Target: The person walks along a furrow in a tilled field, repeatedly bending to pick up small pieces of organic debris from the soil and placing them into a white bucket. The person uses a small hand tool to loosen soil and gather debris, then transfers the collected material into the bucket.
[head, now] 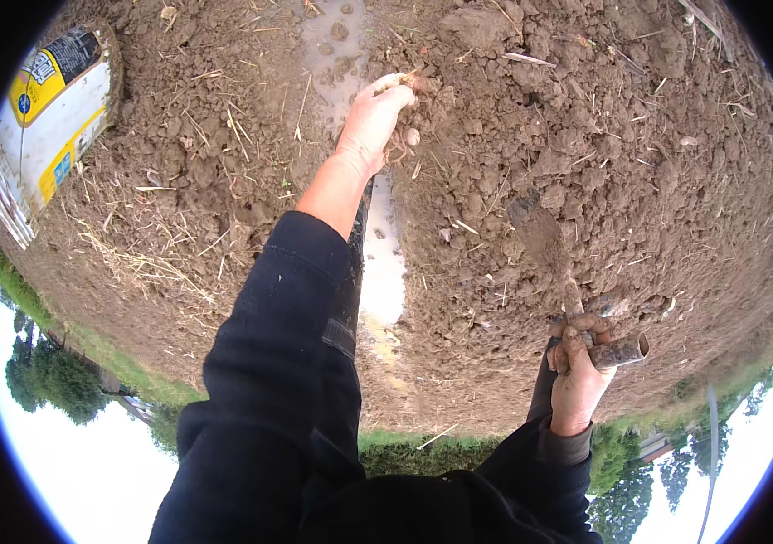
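My left hand (371, 115) reaches over the bare soil beside the water-filled furrow, its fingers closed around muddy plant matter (415, 79) with dry strands. What exactly lies within those fingers is partly hidden. Just under that hand, a small round pale object (411, 137) rests near thin root-like strands. Lower right, my right hand (580, 374) grips a mud-caked hand tool, with its flat blade (540, 234) pointing away from me over the soil. The tool's short hollow tubular end (621, 350) sticks out to the right of my fingers.
A white plastic bucket (63, 122) with a yellow and black label stands at the left. Muddy water (383, 265) lies in the furrow between my legs. Clods and straw (148, 265) cover the ground. Grass (420, 455) and trees border the field.
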Motion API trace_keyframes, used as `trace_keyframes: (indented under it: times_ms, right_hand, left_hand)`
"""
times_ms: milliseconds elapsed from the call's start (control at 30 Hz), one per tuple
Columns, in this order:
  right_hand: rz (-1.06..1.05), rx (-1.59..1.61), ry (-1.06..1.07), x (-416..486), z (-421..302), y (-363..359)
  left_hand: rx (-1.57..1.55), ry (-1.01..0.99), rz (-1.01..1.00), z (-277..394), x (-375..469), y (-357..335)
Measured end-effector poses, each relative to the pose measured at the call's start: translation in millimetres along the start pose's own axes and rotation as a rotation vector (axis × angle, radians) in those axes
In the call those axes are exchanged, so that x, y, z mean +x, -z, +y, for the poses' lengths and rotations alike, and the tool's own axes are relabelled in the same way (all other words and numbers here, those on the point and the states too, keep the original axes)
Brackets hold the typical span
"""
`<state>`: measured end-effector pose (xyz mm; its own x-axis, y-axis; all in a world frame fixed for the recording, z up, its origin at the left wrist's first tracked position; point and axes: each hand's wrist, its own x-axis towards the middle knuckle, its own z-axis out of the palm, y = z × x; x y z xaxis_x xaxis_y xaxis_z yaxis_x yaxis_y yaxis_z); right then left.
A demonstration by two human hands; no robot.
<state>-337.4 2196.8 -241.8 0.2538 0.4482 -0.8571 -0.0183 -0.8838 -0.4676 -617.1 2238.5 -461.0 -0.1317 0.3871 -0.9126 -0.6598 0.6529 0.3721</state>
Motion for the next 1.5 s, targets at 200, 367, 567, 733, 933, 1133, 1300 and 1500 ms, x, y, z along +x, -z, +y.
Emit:
trace_keyframes:
  times_ms: [200, 367, 567, 733, 933, 1133, 1300, 1500]
  right_hand:
    - [-0.015, -0.021, -0.012, 3.9, 22.0, 20.2]
    - [-0.04, 0.046, 0.009, 0.7, 8.2, 52.0]
    - [-0.022, 0.106, 0.035, -0.6, -10.9, 75.9]
    - [-0.02, 0.124, 0.058, -3.0, -21.2, 88.7]
    - [0.007, 0.147, 0.03, -1.7, -28.1, 94.4]
    - [-0.003, 0.13, 0.019, 5.9, -28.8, 90.3]
    - [-0.035, 0.148, 0.03, 12.9, -27.7, 83.6]
    - [-0.011, 0.124, 0.015, 17.5, -27.9, 78.7]
  left_hand:
    - [0.219, -0.065, -0.116, -2.8, 21.4, -32.6]
    - [0.393, -0.097, -0.038, -24.9, 30.2, -60.7]
    - [0.369, -0.161, 0.131, -44.4, 14.8, -80.4]
    - [0.377, -0.214, 0.337, -22.9, 17.3, -90.3]
    - [0.294, -0.15, 0.5, -13.7, 47.4, -113.0]
    - [0.583, -0.224, 0.597, -11.0, 69.7, -105.9]
    - [0.29, -0.237, 0.553, -6.3, 45.3, -109.4]
    - [0.109, -0.234, 0.265, 17.7, -9.1, -92.3]
